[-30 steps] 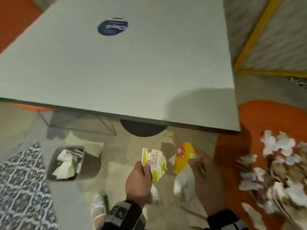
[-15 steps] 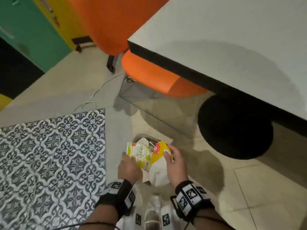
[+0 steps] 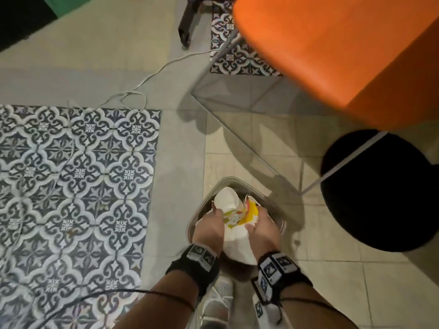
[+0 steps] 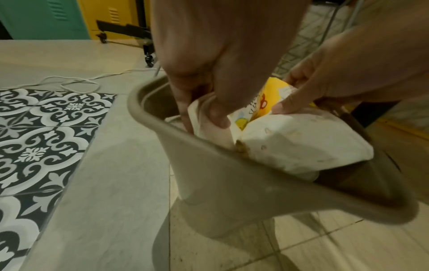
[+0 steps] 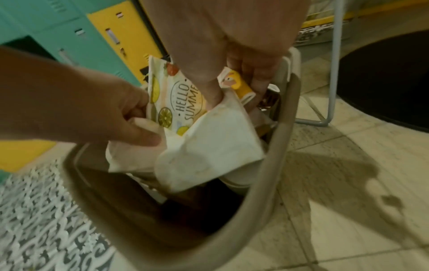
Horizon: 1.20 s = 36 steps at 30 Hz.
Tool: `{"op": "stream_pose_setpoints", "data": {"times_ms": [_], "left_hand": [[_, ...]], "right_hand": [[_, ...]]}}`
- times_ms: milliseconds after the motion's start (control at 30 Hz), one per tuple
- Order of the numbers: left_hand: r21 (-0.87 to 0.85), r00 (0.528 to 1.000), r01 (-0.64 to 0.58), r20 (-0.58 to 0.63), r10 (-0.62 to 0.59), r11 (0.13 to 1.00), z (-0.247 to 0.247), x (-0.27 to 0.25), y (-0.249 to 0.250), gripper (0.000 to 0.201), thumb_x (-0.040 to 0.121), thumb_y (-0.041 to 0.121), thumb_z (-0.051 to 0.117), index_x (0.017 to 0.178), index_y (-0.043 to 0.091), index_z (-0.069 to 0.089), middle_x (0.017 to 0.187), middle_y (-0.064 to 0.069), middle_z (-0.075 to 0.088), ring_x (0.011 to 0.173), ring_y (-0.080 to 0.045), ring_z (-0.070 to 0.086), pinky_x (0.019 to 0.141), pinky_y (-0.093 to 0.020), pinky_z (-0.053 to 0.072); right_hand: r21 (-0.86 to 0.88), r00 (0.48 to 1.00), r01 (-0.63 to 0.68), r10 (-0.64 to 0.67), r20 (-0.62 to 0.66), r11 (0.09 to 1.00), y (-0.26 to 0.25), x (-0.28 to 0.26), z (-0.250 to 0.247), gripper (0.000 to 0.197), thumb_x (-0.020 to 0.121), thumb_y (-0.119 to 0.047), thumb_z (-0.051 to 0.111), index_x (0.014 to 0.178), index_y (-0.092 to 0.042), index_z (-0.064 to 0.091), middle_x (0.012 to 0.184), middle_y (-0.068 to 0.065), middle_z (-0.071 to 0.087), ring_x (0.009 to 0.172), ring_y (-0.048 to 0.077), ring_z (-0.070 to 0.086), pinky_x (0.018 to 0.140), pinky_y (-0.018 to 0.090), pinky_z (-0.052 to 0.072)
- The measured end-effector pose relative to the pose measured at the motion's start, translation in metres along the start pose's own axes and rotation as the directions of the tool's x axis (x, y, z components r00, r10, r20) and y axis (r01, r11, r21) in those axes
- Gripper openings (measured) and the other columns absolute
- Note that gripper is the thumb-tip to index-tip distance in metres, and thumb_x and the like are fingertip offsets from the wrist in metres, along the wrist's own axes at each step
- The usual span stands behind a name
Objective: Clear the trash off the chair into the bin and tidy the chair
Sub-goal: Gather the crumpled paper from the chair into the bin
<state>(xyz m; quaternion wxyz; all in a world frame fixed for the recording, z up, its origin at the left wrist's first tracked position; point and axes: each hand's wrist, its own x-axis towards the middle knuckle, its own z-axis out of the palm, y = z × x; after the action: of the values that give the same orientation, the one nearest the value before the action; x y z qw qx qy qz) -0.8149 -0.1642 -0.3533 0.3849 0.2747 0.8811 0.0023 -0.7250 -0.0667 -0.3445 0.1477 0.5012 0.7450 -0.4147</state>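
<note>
- Both hands, a second ago carrying trash beside the table, now push it into the bin (image 3: 276, 197) at six o'clock
- left hand (image 3: 209, 227) pinches white paper (image 4: 301, 144); right hand (image 3: 262, 230) clamps the wrappers (image 5: 185, 102); release comes next; the orange chair (image 3: 337, 51) sits at one o'clock

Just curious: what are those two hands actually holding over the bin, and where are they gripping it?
A bundle of trash: the left hand pinches the white paper edge; the right hand grips the yellow wrapper.
</note>
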Motion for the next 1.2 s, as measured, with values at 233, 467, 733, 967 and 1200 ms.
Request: {"op": "stream_pose_setpoints", "data": {"times_ms": [233, 467, 733, 967, 1200], "left_hand": [[0.168, 0.999, -0.043, 0.022, 0.040, 0.985, -0.003, 0.011, -0.003, 0.029, 0.095, 0.010, 0.036, 0.122, 0.005, 0.045, 0.127, -0.015, 0.046, 0.112, -0.029, 0.051, 0.086, -0.036, 0.045], [0.143, 0.997, -0.050, 0.061, 0.041, 0.988, -0.027, 0.004, 0.001, 0.060, 0.082, 0.027, 0.066, 0.130, 0.005, 0.038, 0.130, -0.013, 0.041, 0.116, -0.029, 0.051, 0.093, -0.036, 0.044], [0.361, 0.992, -0.050, -0.090, 0.088, 0.931, -0.050, -0.066, 0.049, 0.074, 0.089, 0.023, 0.052, 0.145, 0.003, 0.008, 0.139, -0.017, 0.030, 0.126, -0.031, 0.036, 0.101, -0.036, 0.040], [0.283, 0.904, -0.160, -0.341, 0.256, 0.946, -0.041, -0.167, 0.161, 0.053, 0.082, 0.018, 0.058, 0.132, 0.006, 0.044, 0.124, -0.022, 0.046, 0.112, -0.038, 0.047, 0.094, -0.042, 0.041], [0.118, 0.672, -0.685, -0.278, 0.686, 0.719, 0.095, -0.341, 0.377, 0.020, 0.073, 0.015, 0.055, 0.085, 0.014, 0.071, 0.082, -0.006, 0.068, 0.076, -0.030, 0.064, 0.062, -0.033, 0.053]], "right_hand": [[-0.260, 0.998, 0.019, -0.003, 0.061, 0.965, -0.014, 0.020, 0.008, 0.048, 0.083, -0.022, 0.066, 0.123, -0.012, 0.042, 0.121, 0.011, 0.059, 0.114, 0.030, 0.054, 0.091, 0.035, 0.042], [-0.332, 0.999, 0.031, -0.021, 0.033, 0.943, -0.022, -0.002, -0.018, 0.073, 0.081, -0.058, 0.057, 0.133, -0.009, 0.039, 0.130, 0.014, 0.047, 0.122, 0.032, 0.044, 0.098, 0.039, 0.036], [-0.006, 0.999, 0.014, -0.014, 0.049, 1.000, -0.005, -0.071, -0.083, 0.076, 0.085, -0.056, 0.053, 0.145, -0.016, 0.028, 0.142, 0.015, 0.039, 0.129, 0.032, 0.041, 0.105, 0.040, 0.038], [0.256, 0.998, 0.029, -0.014, -0.060, 0.966, 0.106, -0.176, -0.177, 0.065, 0.089, -0.051, 0.051, 0.143, -0.018, 0.033, 0.144, 0.011, 0.040, 0.132, 0.026, 0.039, 0.109, 0.037, 0.034], [0.431, 0.900, 0.120, 0.086, -0.428, 0.895, 0.322, -0.338, -0.304, 0.036, 0.092, -0.028, 0.055, 0.127, -0.017, 0.054, 0.124, 0.004, 0.054, 0.113, 0.017, 0.056, 0.098, 0.033, 0.046]]}}
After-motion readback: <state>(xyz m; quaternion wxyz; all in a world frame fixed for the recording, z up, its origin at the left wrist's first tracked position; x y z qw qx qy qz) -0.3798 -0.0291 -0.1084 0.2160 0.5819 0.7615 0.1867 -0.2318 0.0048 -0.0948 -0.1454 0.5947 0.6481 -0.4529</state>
